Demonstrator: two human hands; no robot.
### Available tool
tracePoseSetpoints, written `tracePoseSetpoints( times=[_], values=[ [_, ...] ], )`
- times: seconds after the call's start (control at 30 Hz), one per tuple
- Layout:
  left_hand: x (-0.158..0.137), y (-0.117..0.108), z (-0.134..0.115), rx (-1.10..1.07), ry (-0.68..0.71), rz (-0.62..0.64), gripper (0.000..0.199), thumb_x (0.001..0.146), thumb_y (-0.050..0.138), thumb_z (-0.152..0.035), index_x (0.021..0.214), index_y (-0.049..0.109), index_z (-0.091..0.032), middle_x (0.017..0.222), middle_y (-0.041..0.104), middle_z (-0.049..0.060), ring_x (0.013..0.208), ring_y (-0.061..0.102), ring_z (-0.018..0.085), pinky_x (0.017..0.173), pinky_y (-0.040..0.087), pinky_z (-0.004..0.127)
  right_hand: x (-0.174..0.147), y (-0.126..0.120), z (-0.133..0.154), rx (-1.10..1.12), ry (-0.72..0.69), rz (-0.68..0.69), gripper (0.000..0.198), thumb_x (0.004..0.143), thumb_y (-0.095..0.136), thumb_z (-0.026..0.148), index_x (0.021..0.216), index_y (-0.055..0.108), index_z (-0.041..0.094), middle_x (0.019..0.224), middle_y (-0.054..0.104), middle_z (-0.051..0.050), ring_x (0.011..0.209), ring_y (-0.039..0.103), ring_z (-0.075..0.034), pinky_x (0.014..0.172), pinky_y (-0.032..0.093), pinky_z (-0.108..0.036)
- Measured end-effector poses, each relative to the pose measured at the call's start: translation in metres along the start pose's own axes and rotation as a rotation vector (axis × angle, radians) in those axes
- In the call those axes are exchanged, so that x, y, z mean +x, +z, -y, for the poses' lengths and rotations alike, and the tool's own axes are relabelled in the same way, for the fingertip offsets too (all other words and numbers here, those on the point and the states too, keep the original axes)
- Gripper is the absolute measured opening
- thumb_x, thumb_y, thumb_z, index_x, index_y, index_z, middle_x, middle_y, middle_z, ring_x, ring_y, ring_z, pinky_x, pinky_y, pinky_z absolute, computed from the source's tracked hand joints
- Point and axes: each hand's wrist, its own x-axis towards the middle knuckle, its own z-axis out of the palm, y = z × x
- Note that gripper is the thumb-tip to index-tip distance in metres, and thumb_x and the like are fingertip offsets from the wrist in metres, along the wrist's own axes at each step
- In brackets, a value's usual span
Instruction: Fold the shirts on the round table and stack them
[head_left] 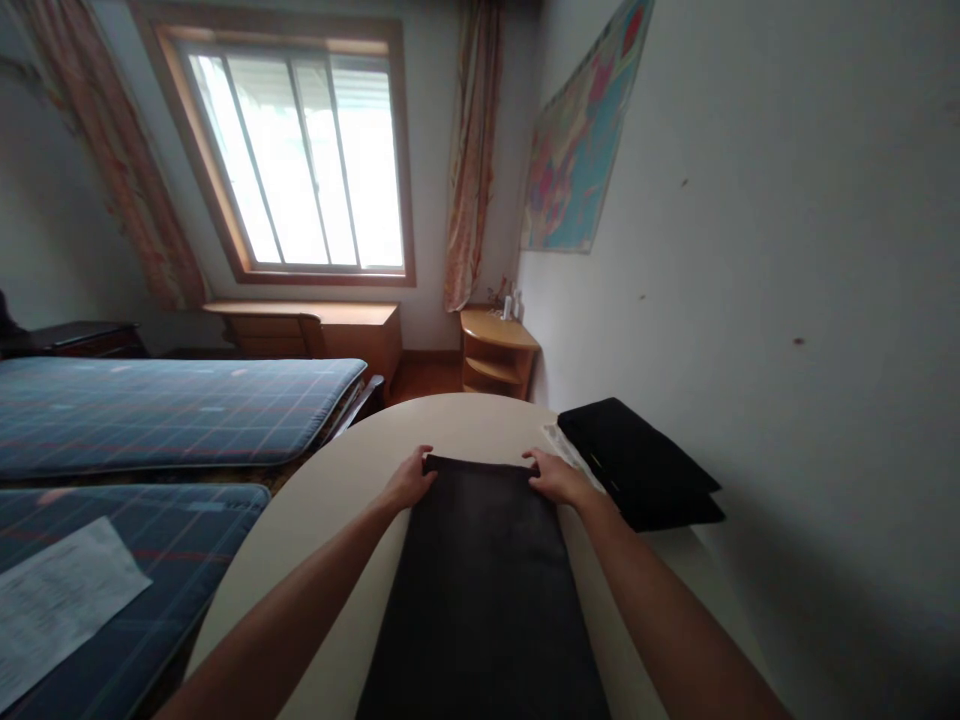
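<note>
A long black cloth, smooth and flat like a folded garment, lies lengthwise on the pale round table. Its near end runs out of the bottom of the view, and its exact kind cannot be made out. At the far left corner, my left hand pinches the edge between thumb and fingers. My right hand grips the opposite far corner in the same way. Between the two hands the far edge stretches nearly straight.
Right of my right hand, a black folder-like object lies by the wall with something whitish under its edge. Two beds with plaid mattresses stand left, one bearing a paper sheet. A desk and corner shelf stand beyond.
</note>
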Motion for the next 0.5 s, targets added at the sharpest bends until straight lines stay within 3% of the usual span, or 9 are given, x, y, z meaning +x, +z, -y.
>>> tracePoseSetpoints(
  times=[0.17,0.3,0.37,0.5],
  values=[
    [-0.003,0.011,0.018,0.005,-0.061,-0.044,0.045,0.089,0.055,-0.014,0.133,0.048,-0.019,0.112,0.07,0.008,0.08,0.07,0.015,0.076,0.052,0.027,0.0,0.018,-0.017,0.039,0.009,-0.08,0.042,0.083,0.058,0.011,0.125,0.061,0.016,0.119,0.068,-0.01,0.11,0.064,-0.018,0.099,0.045,-0.027],
    [-0.003,0.011,0.018,0.073,-0.094,-0.056,0.055,0.086,0.063,-0.02,0.138,0.045,-0.016,0.127,0.065,0.014,0.106,0.067,0.022,0.092,0.048,0.03,0.001,0.029,-0.023,0.024,0.075,-0.136,0.046,0.086,0.061,0.023,0.131,0.058,0.013,0.134,0.059,-0.017,0.127,0.055,-0.026,0.111,0.036,-0.037],
    [-0.002,0.01,0.018,0.102,-0.116,-0.036,0.062,0.083,0.067,-0.024,0.14,0.045,-0.013,0.126,0.065,0.016,0.114,0.063,0.025,0.095,0.046,0.032,0.001,0.032,-0.027,0.028,0.115,-0.127,0.048,0.084,0.064,0.027,0.129,0.06,0.01,0.133,0.061,-0.019,0.127,0.055,-0.03,0.111,0.037,-0.039],
    [0.004,0.005,0.017,0.122,-0.163,0.053,0.056,0.08,0.068,-0.02,0.133,0.053,-0.012,0.109,0.073,0.012,0.095,0.069,0.022,0.079,0.05,0.027,0.0,0.031,-0.033,0.077,0.139,-0.081,0.04,0.077,0.067,0.019,0.116,0.069,0.012,0.115,0.071,-0.014,0.111,0.065,-0.027,0.097,0.048,-0.033]
  ],
)
